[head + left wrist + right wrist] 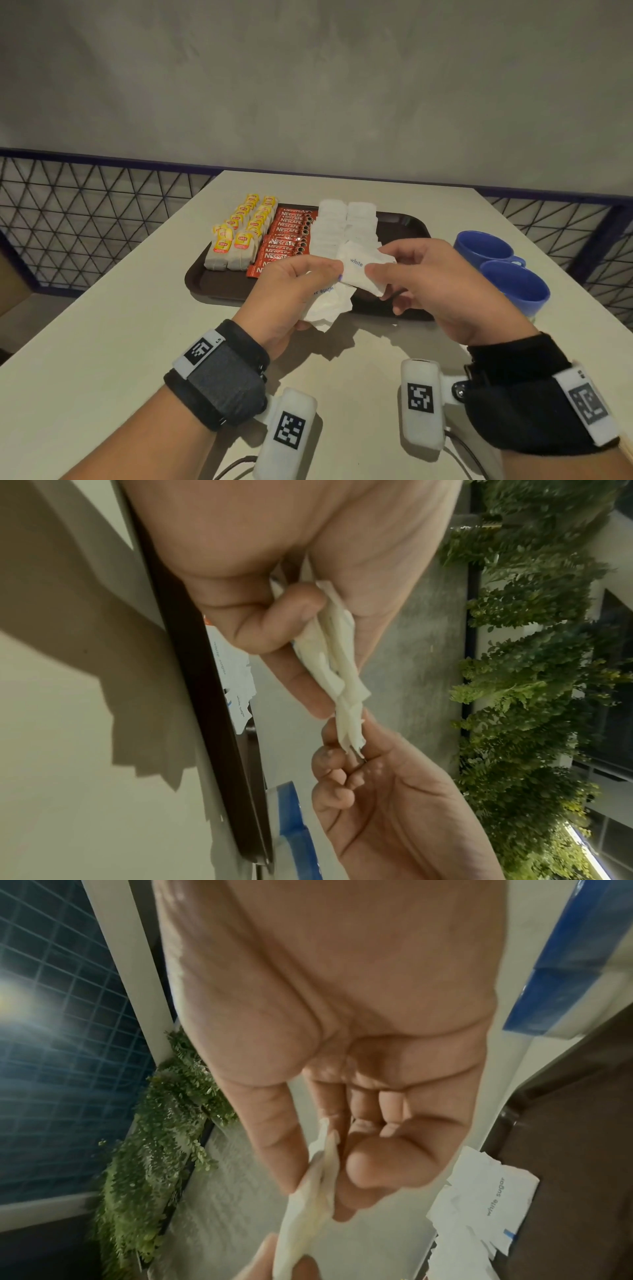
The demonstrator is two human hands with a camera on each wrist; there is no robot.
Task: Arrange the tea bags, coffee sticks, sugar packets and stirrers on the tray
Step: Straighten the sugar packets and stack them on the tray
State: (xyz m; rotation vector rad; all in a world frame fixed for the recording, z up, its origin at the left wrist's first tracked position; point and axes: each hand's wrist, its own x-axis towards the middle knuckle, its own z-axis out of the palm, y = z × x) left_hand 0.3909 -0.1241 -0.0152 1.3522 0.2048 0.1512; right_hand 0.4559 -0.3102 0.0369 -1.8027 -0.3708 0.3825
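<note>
My left hand (pixel 294 287) grips a bunch of white sugar packets (pixel 330 308) above the near edge of the dark brown tray (pixel 212 284). My right hand (pixel 411 270) pinches the top sugar packet (pixel 359 270) of that bunch between thumb and forefinger. The left wrist view shows the sugar packets (pixel 337 666) edge-on between my left fingers, their tips reaching my right hand (pixel 383 799). On the tray lie two rows of yellow-tagged tea bags (pixel 239 236), red coffee sticks (pixel 287 236) and two rows of white sugar packets (pixel 346 222). No stirrers are visible.
Two blue cups (pixel 503 267) stand on the cream table (pixel 102 342) right of the tray. A mesh railing (pixel 85 212) runs behind the table's far and side edges. Green hanging plants (pixel 531 669) and a grey wall lie beyond.
</note>
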